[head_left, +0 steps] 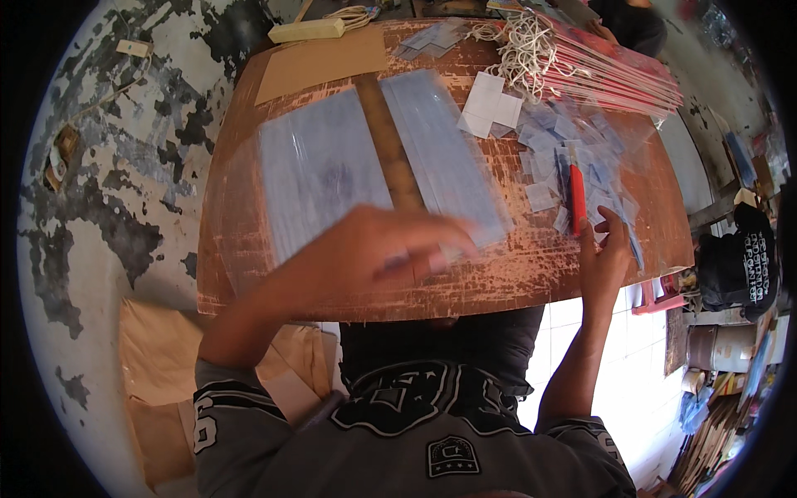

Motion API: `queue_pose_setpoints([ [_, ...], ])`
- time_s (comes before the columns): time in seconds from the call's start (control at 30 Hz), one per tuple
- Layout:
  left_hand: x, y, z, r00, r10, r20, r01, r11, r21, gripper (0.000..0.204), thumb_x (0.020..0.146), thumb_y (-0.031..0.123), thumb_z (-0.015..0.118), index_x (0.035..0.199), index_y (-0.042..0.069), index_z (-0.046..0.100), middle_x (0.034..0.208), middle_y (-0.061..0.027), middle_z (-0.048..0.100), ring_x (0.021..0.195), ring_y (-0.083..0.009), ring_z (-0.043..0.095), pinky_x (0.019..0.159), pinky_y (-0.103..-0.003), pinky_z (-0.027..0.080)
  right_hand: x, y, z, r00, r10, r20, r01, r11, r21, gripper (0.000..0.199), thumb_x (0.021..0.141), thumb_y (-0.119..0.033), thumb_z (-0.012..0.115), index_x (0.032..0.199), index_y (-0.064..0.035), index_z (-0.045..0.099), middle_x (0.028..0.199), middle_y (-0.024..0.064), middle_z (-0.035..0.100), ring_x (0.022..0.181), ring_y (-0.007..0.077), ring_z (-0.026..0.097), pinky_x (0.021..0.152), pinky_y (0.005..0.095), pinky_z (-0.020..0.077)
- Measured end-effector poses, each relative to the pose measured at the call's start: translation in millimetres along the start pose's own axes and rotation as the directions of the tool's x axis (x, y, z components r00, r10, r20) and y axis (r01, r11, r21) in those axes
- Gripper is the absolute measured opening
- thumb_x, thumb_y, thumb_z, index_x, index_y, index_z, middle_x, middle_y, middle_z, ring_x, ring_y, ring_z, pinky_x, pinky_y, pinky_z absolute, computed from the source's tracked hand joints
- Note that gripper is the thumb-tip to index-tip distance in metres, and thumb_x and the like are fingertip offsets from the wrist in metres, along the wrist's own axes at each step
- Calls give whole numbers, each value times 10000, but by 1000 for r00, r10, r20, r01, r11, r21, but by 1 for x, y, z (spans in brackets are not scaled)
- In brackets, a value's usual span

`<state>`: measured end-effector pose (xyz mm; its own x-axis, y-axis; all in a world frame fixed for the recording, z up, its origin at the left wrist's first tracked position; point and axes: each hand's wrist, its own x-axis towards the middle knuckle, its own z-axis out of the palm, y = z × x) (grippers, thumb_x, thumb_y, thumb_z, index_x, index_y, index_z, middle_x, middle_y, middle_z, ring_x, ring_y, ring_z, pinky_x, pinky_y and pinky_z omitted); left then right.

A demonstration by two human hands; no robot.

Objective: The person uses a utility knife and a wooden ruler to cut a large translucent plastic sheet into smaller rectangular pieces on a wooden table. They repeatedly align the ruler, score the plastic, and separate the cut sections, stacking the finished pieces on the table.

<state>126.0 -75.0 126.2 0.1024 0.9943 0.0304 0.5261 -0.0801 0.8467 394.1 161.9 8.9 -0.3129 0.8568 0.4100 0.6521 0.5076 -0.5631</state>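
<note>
My left hand point(390, 245), smeared by motion, hovers above the near edge of a stack of clear bluish plastic sheets point(320, 170). Its fingers are too blurred to show whether anything is in them. A brown strip point(386, 141) runs through the stack between two bluish parts. On the right, my right hand point(604, 249) has thumb and fingers apart. Beside its thumb tip is the lower end of a red cutter knife point(578, 199), touching or nearly so. The knife lies over a loose heap of small clear plastic pieces point(544, 153).
Across the far right lies a bundle of red-and-white flat items with white cords point(527, 54). White cards point(490, 104), a brown board point(324, 62) and a power strip point(305, 31) are also on the table point(531, 274). A person point(635, 25) is beyond; brown cardboard point(154, 357) stands lower left.
</note>
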Motion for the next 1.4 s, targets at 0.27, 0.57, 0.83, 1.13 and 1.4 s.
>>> queue_pose_setpoints([
  [0.27,-6,71,70,610,716,-340,-790,582,-193,335,1071,198,550,1360,56,641,1368,-130,723,1208,-285,694,987,-426,559,7,15,12,995,-87,54,92,991,-95,459,991,-320,783,1313,-12,670,1079,194,657,1028,337,667,826,474,542],
  [0.57,-34,73,41,711,686,-157,-699,665,-264,328,1063,194,569,1350,84,683,1362,-105,734,1201,-276,718,978,-422,567,20,20,31,975,-203,87,212,971,-113,478,935,-307,831,1283,-18,675,1142,217,665,992,379,698,808,469,561],
  [0.83,-40,15,16,974,225,3,-224,970,92,309,1045,197,617,1313,100,737,1312,-99,758,1142,-271,752,951,-413,579,28,16,34,987,-122,106,134,985,-112,419,962,-282,791,1255,-9,669,1130,198,698,937,354,732,804,466,575],
  [1.13,7,-137,-41,877,-190,-441,421,748,514,783,952,543,750,1489,-3,584,1528,-231,576,1410,-378,554,1155,-445,455,40,31,32,993,2,118,-9,998,55,305,975,-177,702,1206,22,698,932,165,712,819,259,691,743,408,535],
  [1.4,38,-156,-64,859,-403,-315,494,497,714,1376,762,800,767,1683,-52,202,1781,-241,135,1656,-364,151,1314,-600,176,29,34,25,983,72,168,-140,888,439,228,1058,-158,607,1216,4,639,853,47,638,749,115,567,685,309,468],
])
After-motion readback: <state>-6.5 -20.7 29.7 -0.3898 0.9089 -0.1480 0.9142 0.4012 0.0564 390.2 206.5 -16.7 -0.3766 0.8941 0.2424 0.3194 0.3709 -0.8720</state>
